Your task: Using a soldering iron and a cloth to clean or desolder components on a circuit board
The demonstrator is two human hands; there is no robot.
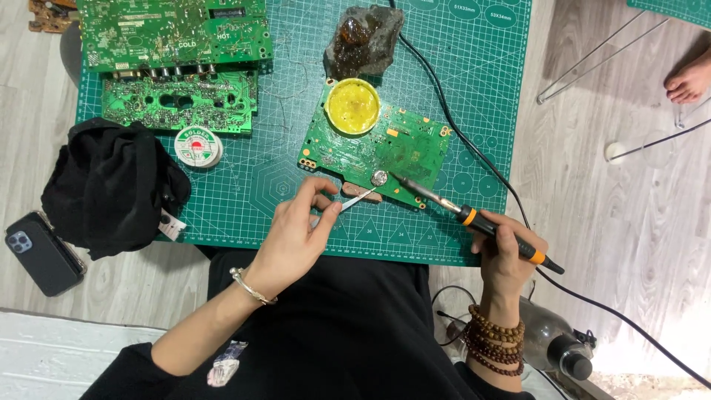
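My left hand [300, 230] pinches metal tweezers [358, 198], whose tips reach a round silver coin cell [379, 178] on the near edge of a green circuit board [404, 152]. My right hand [507, 248] grips a soldering iron [474, 218] with an orange and black handle; its metal tip points at the same silver cell from the right. A round tin of yellow flux [352, 106] rests on the board's far left corner. All of this lies on a green cutting mat [296, 52].
Two larger green circuit boards [174, 33] lie at the mat's far left, with a solder spool [198, 146] below them. A black cloth [111, 185] and a phone [41, 252] sit left. A dark sponge holder [363, 41] lies at the back. Another person's foot [689, 81] shows at right.
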